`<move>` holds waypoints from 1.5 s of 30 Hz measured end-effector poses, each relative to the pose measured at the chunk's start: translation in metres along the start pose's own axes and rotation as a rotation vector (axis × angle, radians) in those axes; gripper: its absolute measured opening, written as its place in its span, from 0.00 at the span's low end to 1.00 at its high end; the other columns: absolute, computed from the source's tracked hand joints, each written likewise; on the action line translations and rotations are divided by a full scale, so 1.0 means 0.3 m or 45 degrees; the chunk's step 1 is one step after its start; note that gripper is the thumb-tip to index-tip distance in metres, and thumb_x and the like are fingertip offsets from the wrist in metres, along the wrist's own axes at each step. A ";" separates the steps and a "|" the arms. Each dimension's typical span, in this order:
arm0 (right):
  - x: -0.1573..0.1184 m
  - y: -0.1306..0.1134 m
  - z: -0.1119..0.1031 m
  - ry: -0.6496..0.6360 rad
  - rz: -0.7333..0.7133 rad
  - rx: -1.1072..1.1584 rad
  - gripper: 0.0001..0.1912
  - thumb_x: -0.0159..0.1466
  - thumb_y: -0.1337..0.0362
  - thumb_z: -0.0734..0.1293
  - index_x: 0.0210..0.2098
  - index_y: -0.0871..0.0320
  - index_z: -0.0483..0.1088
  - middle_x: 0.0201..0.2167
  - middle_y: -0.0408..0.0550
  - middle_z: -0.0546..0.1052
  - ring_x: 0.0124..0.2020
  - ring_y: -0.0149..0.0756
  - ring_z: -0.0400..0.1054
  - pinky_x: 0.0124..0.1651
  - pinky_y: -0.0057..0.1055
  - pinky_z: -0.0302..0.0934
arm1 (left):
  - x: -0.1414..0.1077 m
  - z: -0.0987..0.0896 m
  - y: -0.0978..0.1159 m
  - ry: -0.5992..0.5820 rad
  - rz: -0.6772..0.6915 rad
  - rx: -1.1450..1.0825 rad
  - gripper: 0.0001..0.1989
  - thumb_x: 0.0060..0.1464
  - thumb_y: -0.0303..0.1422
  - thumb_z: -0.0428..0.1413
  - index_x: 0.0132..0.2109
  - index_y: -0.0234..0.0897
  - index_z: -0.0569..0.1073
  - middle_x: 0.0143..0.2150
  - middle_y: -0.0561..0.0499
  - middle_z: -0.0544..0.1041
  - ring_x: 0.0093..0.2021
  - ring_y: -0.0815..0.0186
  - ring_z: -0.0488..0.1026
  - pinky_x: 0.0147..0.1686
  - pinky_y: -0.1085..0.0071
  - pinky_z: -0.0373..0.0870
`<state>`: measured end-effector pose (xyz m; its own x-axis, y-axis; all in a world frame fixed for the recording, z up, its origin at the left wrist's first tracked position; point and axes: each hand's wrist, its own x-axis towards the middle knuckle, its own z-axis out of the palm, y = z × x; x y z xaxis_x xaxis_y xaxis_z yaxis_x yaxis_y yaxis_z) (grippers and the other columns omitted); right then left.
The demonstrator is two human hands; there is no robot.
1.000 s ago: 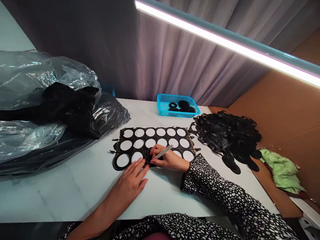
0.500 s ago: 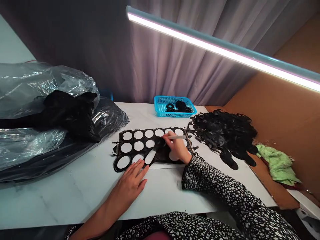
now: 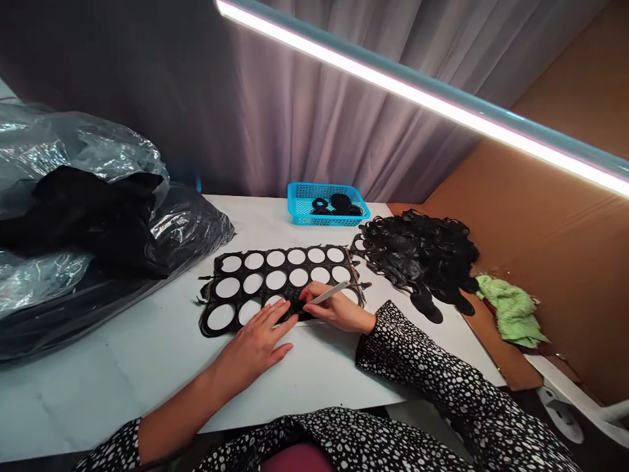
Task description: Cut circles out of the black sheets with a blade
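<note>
Now the right hand point(image 3: 334, 311), by which a pale slim tool point(image 3: 327, 292) is pinched, is returned to the near row of the black sheet point(image 3: 236, 303) on the table point(image 3: 162, 367). The flat left hand point(image 3: 260, 341) is shifted rightward; apparently, work is advanced one opening.

At lower centre, a third front-row white circle point(image 3: 276, 299) now shows, the right hand point(image 3: 335, 311) having moved just right of it.

Holed sheet point(image 3: 287, 269), basket point(image 3: 327, 221), heap point(image 3: 417, 252) on table point(image 3: 309, 377)
</note>
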<state>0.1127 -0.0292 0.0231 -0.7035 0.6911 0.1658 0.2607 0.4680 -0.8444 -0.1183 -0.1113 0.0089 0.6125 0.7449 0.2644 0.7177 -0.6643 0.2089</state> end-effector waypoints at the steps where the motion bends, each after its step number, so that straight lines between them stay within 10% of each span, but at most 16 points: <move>1: 0.002 0.001 -0.003 -0.009 -0.018 0.003 0.09 0.67 0.62 0.63 0.31 0.57 0.65 0.39 0.48 0.71 0.38 0.34 0.64 0.42 0.31 0.60 | -0.006 -0.001 -0.006 -0.014 0.004 -0.015 0.22 0.65 0.37 0.52 0.65 0.41 0.65 0.68 0.42 0.62 0.67 0.53 0.60 0.62 0.53 0.64; 17: -0.011 -0.015 0.067 -0.012 -0.180 -0.451 0.05 0.68 0.67 0.61 0.34 0.57 0.66 0.43 0.53 0.71 0.43 0.40 0.62 0.47 0.38 0.62 | -0.005 -0.042 -0.011 -0.134 -0.043 -0.003 0.24 0.63 0.35 0.55 0.65 0.46 0.64 0.73 0.44 0.48 0.71 0.44 0.46 0.62 0.46 0.61; 20: 0.007 0.009 0.059 0.182 -0.142 -0.542 0.07 0.68 0.69 0.58 0.35 0.57 0.65 0.39 0.53 0.72 0.40 0.40 0.63 0.45 0.37 0.61 | -0.004 -0.049 -0.016 -0.136 -0.052 0.009 0.25 0.63 0.35 0.55 0.65 0.48 0.64 0.74 0.44 0.43 0.71 0.39 0.43 0.59 0.43 0.63; 28: -0.225 0.195 -0.424 1.115 0.569 -0.530 0.14 0.65 0.54 0.59 0.26 0.55 0.62 0.22 0.43 0.68 0.25 0.34 0.60 0.29 0.30 0.52 | -0.024 -0.035 -0.066 -0.073 0.030 0.131 0.24 0.64 0.41 0.53 0.65 0.51 0.63 0.73 0.43 0.50 0.69 0.38 0.51 0.55 0.43 0.67; 33: -0.445 0.186 -0.602 1.209 0.606 -1.059 0.12 0.61 0.58 0.62 0.24 0.55 0.62 0.29 0.51 0.70 0.34 0.42 0.64 0.39 0.37 0.57 | 0.103 -0.026 -0.034 0.025 0.107 0.065 0.17 0.66 0.40 0.51 0.58 0.42 0.71 0.63 0.41 0.67 0.63 0.49 0.64 0.56 0.51 0.68; 37: -0.390 0.097 -0.496 1.230 0.443 -0.775 0.11 0.63 0.59 0.63 0.26 0.55 0.66 0.30 0.49 0.71 0.33 0.40 0.64 0.38 0.36 0.60 | 0.257 0.027 0.023 -0.069 0.246 -0.030 0.22 0.65 0.39 0.52 0.64 0.42 0.64 0.67 0.42 0.63 0.67 0.52 0.59 0.60 0.53 0.63; 45: -0.226 0.040 -0.177 0.513 0.286 0.073 0.09 0.62 0.63 0.69 0.26 0.58 0.68 0.33 0.46 0.76 0.33 0.34 0.69 0.37 0.31 0.62 | 0.315 0.097 0.031 -0.237 0.316 -0.045 0.26 0.63 0.39 0.55 0.66 0.47 0.62 0.71 0.41 0.56 0.70 0.45 0.52 0.62 0.41 0.56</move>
<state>0.1984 -0.0412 0.0288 -0.3177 0.9361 0.1510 0.3323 0.2590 -0.9069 -0.0441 -0.0451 0.0083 0.8202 0.5560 0.1348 0.5287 -0.8266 0.1931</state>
